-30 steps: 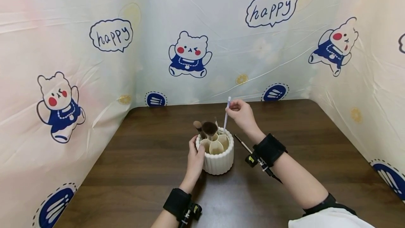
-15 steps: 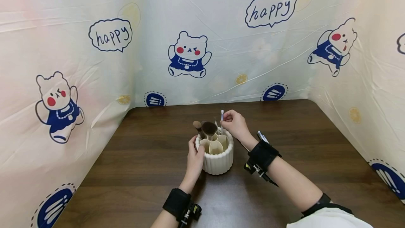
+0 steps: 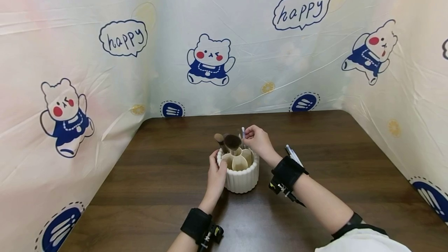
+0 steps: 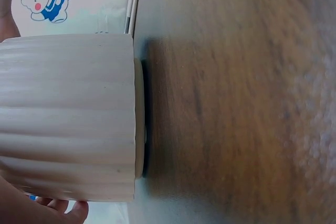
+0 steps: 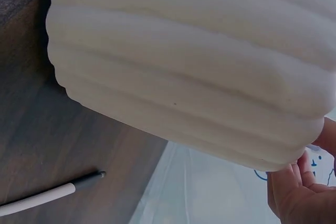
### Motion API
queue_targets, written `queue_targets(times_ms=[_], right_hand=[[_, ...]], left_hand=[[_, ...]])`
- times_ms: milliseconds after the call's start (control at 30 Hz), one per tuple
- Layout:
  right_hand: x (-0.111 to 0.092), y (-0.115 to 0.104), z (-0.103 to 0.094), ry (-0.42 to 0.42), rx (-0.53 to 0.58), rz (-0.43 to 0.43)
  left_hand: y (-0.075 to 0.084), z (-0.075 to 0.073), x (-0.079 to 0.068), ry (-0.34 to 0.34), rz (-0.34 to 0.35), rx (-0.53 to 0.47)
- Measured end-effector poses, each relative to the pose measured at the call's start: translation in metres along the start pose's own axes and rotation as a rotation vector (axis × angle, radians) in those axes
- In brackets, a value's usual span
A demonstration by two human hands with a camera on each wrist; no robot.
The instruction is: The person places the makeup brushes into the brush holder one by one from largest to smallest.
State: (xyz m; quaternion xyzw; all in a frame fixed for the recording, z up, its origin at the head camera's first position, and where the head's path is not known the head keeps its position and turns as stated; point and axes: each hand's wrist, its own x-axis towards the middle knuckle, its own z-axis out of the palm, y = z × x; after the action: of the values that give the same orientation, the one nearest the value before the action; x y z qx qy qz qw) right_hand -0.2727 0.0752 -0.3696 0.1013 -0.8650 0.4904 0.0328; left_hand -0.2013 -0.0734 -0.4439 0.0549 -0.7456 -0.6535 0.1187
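Note:
A white ribbed brush holder (image 3: 241, 182) with petal-shaped compartments stands upright on the table. My left hand (image 3: 216, 178) holds its left side, with the thumb at the front rim; the fingers show beside the ribbed wall in the left wrist view. At the far right rim, my right hand (image 3: 258, 142) pinches a slim pale purple stick (image 3: 243, 130) with a white tip. That stick stands nearly upright, its lower part hidden behind the hand and the holder. A large fluffy makeup brush (image 3: 232, 142) and a smaller brown-headed brush (image 3: 219, 139) stand in the holder's left and back compartments.
Slim pale pens or sticks (image 3: 294, 154) lie on the dark wooden table (image 3: 157, 182) beyond my right wrist. A white stick with a black end (image 5: 58, 194) lies near the holder in the right wrist view. A printed curtain (image 3: 252, 57) encloses the table's back and sides.
My right hand has moved left and down toward the holder with the purple stick, which now shows less above the fingers. Pale sticks behind the right wrist came into view. My left hand stays put.

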Motion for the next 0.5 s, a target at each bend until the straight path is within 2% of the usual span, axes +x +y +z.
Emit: queue_targets(times_ms=[200, 500], right_hand=[[0.0024, -0.0008, -0.0003, -0.015, -0.051, -0.021], [0.0064, -0.0044, -0.0016, -0.084, -0.154, -0.007]], left_hand=[[-0.0024, 0.0005, 0.0007, 0.012, 0.012, 0.019], [-0.0025, 0.0007, 0.0003, 0.016, 0.015, 0.018]])
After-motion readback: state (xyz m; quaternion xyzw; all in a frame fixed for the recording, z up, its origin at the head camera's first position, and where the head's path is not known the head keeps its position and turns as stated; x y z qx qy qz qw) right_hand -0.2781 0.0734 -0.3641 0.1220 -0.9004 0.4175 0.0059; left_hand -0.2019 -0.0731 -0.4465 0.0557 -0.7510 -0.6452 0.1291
